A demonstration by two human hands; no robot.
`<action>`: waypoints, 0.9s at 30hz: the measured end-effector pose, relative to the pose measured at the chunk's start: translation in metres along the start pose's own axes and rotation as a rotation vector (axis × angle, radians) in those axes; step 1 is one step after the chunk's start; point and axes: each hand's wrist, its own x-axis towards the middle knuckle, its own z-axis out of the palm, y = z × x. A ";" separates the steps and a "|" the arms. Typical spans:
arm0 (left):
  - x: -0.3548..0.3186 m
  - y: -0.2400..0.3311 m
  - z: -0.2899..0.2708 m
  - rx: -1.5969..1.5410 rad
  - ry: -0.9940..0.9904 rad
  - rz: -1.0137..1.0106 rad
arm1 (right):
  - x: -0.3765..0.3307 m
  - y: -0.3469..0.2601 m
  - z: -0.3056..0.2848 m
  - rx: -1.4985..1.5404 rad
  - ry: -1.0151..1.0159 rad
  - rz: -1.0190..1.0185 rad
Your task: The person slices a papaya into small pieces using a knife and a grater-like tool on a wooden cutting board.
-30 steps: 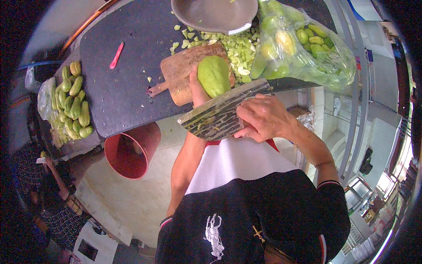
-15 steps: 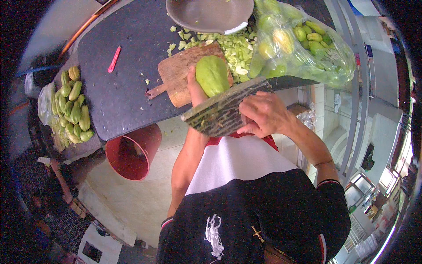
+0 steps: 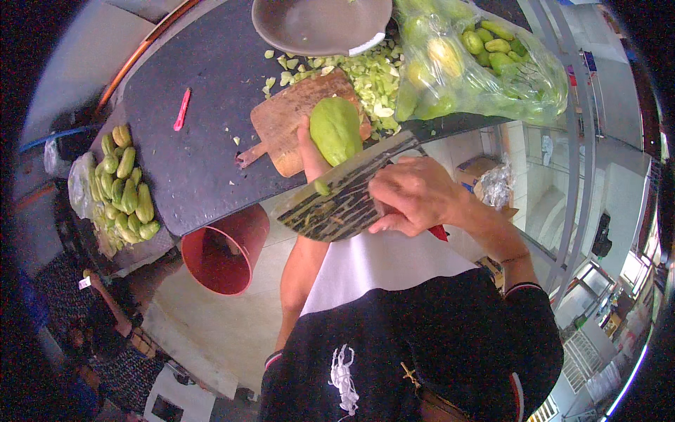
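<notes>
Head view: my right hand (image 3: 415,197) is clamped on the cleaver (image 3: 344,200), left hand (image 3: 313,151) grips the green fruit (image 3: 336,129) over the board (image 3: 295,119). Peelings (image 3: 373,77) piled behind — bag (image 3: 478,63) beyond looks full, plenty left.

A smooth, pale green chayote-like fruit (image 3: 336,129), peeled and oval, stands tilted over the near edge of a wooden cutting board (image 3: 295,119), gripped from below by the left hand (image 3: 313,151). Just nearer than the board, a broad cleaver blade (image 3: 337,204), dark and speckled with green bits, lies nearly flat, its far edge touching the fruit's lower end, held by the right hand (image 3: 411,197).
</notes>
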 end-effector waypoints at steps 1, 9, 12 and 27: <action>-0.003 0.001 0.005 -0.018 0.005 0.003 | 0.002 -0.001 0.001 -0.040 0.007 -0.019; 0.006 0.001 0.000 0.045 0.117 0.079 | 0.004 0.003 0.002 0.007 -0.071 -0.020; 0.013 0.006 -0.008 0.104 0.129 0.084 | 0.004 0.012 0.006 -0.011 -0.073 -0.013; 0.009 0.001 -0.011 0.038 0.041 0.091 | -0.010 0.048 0.017 -0.187 0.044 0.093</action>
